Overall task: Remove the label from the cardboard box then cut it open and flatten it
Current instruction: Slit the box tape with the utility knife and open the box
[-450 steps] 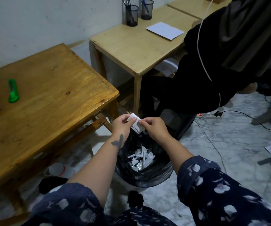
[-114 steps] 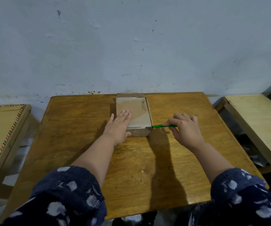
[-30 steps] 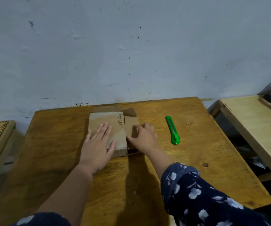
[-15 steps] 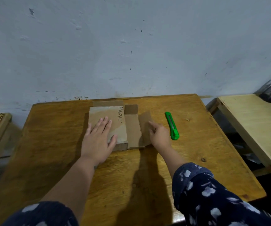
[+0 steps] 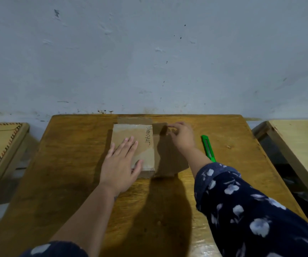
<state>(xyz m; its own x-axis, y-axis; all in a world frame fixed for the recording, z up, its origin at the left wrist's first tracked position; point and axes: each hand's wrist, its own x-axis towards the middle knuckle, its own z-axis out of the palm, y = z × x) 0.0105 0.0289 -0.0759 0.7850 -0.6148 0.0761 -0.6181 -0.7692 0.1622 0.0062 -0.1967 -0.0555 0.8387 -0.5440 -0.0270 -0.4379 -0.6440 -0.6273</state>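
Note:
A small brown cardboard box (image 5: 131, 132) with handwriting along its right edge lies at the far middle of the wooden table (image 5: 60, 164). Its right side is folded open and lies flat on the table (image 5: 165, 160). My left hand (image 5: 120, 162) rests flat on the box top, fingers spread. My right hand (image 5: 182, 136) reaches over the opened side and pinches the small far flap (image 5: 159, 127) at its far right corner. A green utility knife (image 5: 208, 148) lies on the table just right of my right hand.
A pale wall rises directly behind the table. A lighter wooden table (image 5: 297, 145) stands to the right across a narrow gap. At the left stands another piece of furniture with a patterned edge (image 5: 1, 141).
The box's right side has been unfolded flat on the table. My right hand has moved from the side flap's edge up to the small far flap. My left hand stays on the box.

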